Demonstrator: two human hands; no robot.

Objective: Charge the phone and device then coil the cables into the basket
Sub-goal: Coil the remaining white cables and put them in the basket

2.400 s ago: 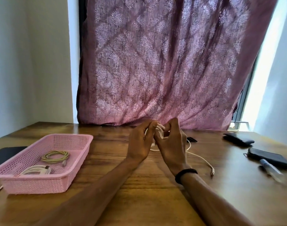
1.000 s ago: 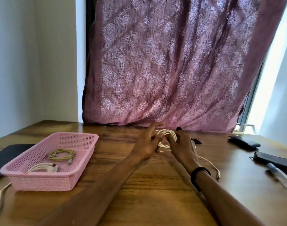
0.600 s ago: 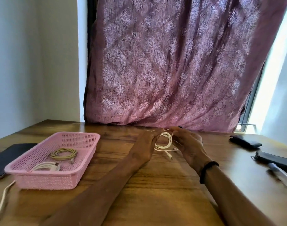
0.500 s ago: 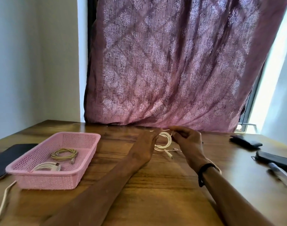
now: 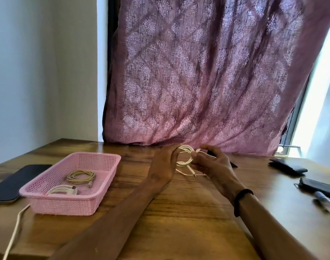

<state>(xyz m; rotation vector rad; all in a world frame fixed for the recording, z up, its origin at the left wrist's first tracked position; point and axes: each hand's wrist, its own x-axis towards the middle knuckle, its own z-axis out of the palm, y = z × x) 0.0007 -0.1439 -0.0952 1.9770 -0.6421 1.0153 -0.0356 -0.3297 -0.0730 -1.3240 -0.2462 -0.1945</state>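
White cable (image 5: 185, 156): it is wound into a round loop and held up just above the table, between the 2 hands, in front of the curtain. A loose end with a small plug hangs down from the loop and touches the wood.
Left hand (image 5: 163, 164): its fingers are curled around the left side of the loop and hold it.
Right hand (image 5: 211, 162): its fingertips pinch the right side of the loop near a plug end. The other fingers are a little spread. A black band (image 5: 242, 201) is on this wrist.
Basket (image 5: 104, 186): pink, with little holes, on the table to the left of the hands and well apart from them.
In the basket: 2 coiled cables. A yellowish coil (image 5: 81, 176) lies toward the back. A white coil (image 5: 63, 190) lies toward the front.
Phone (image 5: 16, 182): dark and flat, on the table just to the left of the basket.
Another white cable (image 5: 16, 228): it runs along the table from near the phone to the front edge.
Right side of the table: 2 dark flat things (image 5: 287, 166) (image 5: 320, 186) and a pen (image 5: 326, 202). I cannot tell what the dark things are.
Table (image 5: 188, 222): brown wood.
Curtain (image 5: 207, 72): pinkish purple with a pattern, hanging down to the back of the table.
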